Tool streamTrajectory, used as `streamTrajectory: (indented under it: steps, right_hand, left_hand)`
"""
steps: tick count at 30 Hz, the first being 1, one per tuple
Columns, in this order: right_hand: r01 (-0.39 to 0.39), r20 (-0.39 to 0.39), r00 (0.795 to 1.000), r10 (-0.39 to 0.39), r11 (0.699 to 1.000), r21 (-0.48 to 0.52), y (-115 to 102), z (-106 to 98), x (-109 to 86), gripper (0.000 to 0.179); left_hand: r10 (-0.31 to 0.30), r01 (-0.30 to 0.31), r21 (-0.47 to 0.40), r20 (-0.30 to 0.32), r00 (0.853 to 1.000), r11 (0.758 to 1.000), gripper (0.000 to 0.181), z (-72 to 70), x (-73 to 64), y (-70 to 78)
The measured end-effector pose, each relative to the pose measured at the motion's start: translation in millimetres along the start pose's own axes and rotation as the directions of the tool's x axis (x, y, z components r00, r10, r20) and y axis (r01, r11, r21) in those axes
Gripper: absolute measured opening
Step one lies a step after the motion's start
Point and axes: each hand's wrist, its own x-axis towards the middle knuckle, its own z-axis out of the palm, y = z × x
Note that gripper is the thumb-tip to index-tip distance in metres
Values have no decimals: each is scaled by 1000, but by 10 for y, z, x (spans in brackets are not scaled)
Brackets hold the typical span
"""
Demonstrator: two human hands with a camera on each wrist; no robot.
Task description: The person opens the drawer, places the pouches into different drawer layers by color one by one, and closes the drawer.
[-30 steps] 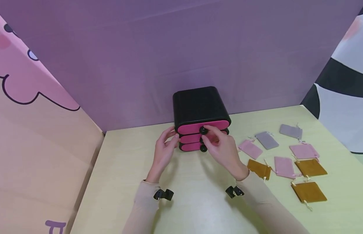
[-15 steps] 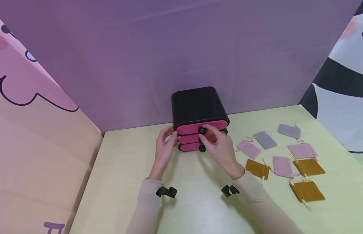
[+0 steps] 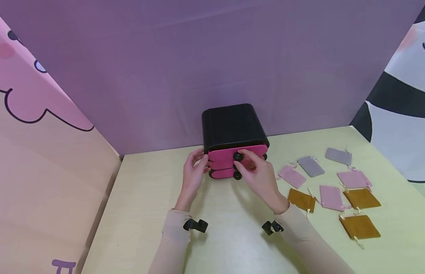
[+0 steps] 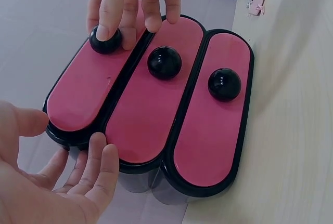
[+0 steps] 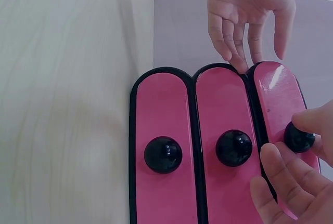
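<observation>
A small black cabinet (image 3: 233, 127) with three stacked pink-fronted drawers stands against the back cloth. My right hand (image 3: 259, 176) pinches the round black knob (image 5: 299, 136) of the top drawer (image 4: 83, 96) between thumb and fingertips. That drawer's front stands slightly out from the cabinet, with a dark gap along its upper edge in the head view. The middle drawer (image 4: 156, 109) and bottom drawer (image 4: 213, 141) look closed. My left hand (image 3: 193, 173) rests against the cabinet's left end, fingers loosely bent, thumb tip at the top drawer's rounded end.
Several small drawstring pouches lie flat on the table to the right: grey pouches (image 3: 311, 166), pink pouches (image 3: 331, 197) and brown pouches (image 3: 360, 227). The pale wooden table (image 3: 137, 213) meets a purple cloth (image 3: 157, 83) behind the cabinet. A printed panel (image 3: 44, 171) rises on the left.
The top drawer's front has come slightly out toward me, with my right hand on its knob. My left hand stays at the cabinet's left end.
</observation>
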Motion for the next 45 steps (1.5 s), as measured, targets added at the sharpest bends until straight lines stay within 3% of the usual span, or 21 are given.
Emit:
streamTrajectory:
  steps: [14, 27, 45]
  right_hand:
    - [-42, 47, 998, 40, 999, 35, -80, -96, -69, 37]
    - [-9, 52, 999, 8, 1000, 18, -105, -154, -155, 39]
    - [-35, 74, 997, 33, 999, 23, -109, -175, -309, 35]
  left_hand:
    - [-1, 1, -28, -21, 1000, 1000, 37, 19, -13, 16]
    - [-7, 7, -28, -14, 1000, 1000, 38, 13, -12, 17]
    - [-32, 31, -54, -1, 1000, 998, 40, 15, 1, -12]
